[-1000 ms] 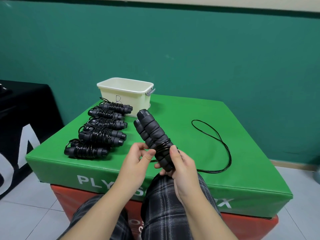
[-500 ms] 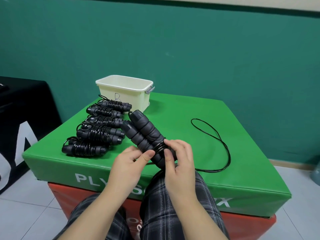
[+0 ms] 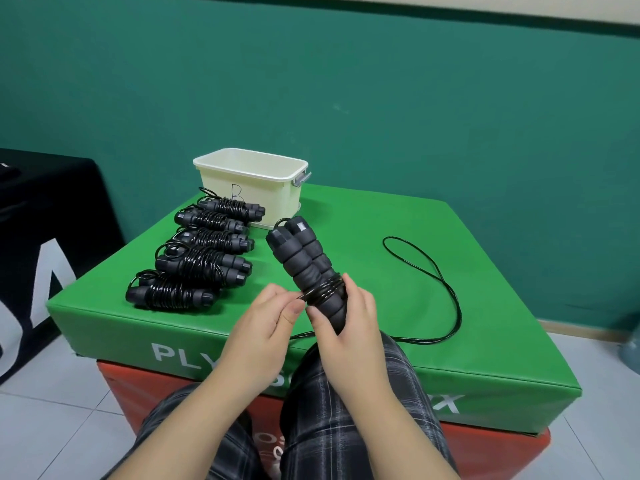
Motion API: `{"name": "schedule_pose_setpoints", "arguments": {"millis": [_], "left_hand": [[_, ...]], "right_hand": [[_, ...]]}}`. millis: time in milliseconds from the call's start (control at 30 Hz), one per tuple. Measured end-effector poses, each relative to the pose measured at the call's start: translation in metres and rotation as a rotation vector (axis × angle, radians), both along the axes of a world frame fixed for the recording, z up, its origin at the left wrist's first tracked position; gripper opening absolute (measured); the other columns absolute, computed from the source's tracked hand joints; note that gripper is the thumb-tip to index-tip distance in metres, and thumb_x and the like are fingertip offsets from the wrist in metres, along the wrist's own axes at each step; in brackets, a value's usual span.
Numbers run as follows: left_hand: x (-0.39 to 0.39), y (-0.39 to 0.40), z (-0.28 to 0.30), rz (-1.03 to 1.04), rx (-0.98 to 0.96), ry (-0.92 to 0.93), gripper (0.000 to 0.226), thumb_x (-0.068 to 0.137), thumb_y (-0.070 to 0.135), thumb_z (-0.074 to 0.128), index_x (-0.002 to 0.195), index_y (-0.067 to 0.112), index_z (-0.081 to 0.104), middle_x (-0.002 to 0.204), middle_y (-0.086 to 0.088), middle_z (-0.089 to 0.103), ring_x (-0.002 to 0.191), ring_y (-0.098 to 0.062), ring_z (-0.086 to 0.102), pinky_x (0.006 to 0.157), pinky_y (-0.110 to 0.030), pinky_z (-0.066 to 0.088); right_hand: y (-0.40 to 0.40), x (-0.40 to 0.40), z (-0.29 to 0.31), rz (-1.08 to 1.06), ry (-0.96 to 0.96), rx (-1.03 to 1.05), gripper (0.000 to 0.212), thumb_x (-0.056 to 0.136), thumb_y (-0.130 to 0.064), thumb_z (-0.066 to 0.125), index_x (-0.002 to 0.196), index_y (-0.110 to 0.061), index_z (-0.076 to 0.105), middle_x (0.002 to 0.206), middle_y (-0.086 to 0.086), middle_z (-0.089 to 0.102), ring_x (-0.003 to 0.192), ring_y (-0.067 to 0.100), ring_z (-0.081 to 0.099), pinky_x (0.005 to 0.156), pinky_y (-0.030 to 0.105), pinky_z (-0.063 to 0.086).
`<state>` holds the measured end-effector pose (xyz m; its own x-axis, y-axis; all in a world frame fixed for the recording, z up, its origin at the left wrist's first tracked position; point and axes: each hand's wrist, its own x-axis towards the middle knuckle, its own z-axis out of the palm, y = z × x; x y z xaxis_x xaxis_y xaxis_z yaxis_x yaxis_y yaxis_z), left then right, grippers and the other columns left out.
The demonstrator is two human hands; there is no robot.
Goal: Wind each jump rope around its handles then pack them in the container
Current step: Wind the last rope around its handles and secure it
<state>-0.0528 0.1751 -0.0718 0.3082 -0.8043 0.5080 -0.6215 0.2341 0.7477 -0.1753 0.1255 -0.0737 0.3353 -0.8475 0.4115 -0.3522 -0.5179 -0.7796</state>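
Right hand [image 3: 349,327] grips the lower end of the two black foam handles [image 3: 304,261], fingers curled round them; the pair is held together, tilted up and away to the left, above the near edge of the green pad [image 3: 398,271]. A few turns of black rope [image 3: 323,289] sit around the handles just above the right hand's fingers. Left hand [image 3: 266,323] pinches the rope between thumb and fingertips right beside those turns. The loose rest of the rope [image 3: 446,296] lies in a long loop on the pad to the right, running back under the hands. Handles are ribbed, with small grey marks on the end caps. Five wound jump ropes [image 3: 201,258] lie in a row on the pad's left side, touching or nearly so; exact count of handles in the pile is hard to read, they overlap. The cream container [image 3: 249,178] stands at the far left corner of the pad, just behind the last wound rope, grey latch on its right end, a handwritten mark on the front, probably a "B". Its inside is mostly hidden by the near wall. White lettering on the pad's front face is partly covered by arms and knees. The pad sits on a red block [image 3: 485,452]. Teal wall [image 3: 346,98] behind, pale tile floor [image 3: 45,410], a black cloth-covered object [image 3: 45,220] at left, cut off by the frame. Plaid trousers [image 3: 346,427] at bottom.
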Motion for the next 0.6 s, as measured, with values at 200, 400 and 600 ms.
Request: {"name": "schedule_pose_setpoints", "arguments": {"millis": [200,400,600], "left_hand": [[-0.003,0.001,0.000,0.076,0.024,0.023,0.031,0.093,0.056,0.030,0.088,0.030,0.046,0.068,0.011,0.048,0.059,-0.004,0.051,0.055,-0.030,0.039],[-0.011,-0.005,0.003,0.064,0.107,0.056,0.041,0.088,0.065,0.023,0.082,0.025,0.031,0.066,0.004,0.039,0.054,-0.007,0.037,0.058,-0.037,0.033],[-0.012,-0.007,0.004,-0.001,0.214,0.090,0.085,0.063,0.091,0.012,0.116,0.034,0.043,0.095,0.022,0.057,0.088,0.000,0.056,0.072,-0.025,0.040]], "right_hand": [[0.001,0.000,0.001,-0.002,-0.079,0.078,0.054,0.092,-0.038,0.057,0.141,-0.022,0.043,0.117,-0.011,0.050,0.102,-0.004,0.048,0.082,0.008,0.036],[0.002,0.002,-0.003,0.032,-0.282,0.143,0.062,0.078,-0.061,0.050,0.126,-0.022,0.058,0.109,-0.006,0.063,0.103,0.008,0.058,0.090,0.034,0.048],[0.003,-0.003,-0.002,0.145,-0.424,0.216,0.022,0.083,-0.051,0.053,0.095,-0.037,0.066,0.066,-0.012,0.058,0.056,0.011,0.053,0.053,0.032,0.048]]}}
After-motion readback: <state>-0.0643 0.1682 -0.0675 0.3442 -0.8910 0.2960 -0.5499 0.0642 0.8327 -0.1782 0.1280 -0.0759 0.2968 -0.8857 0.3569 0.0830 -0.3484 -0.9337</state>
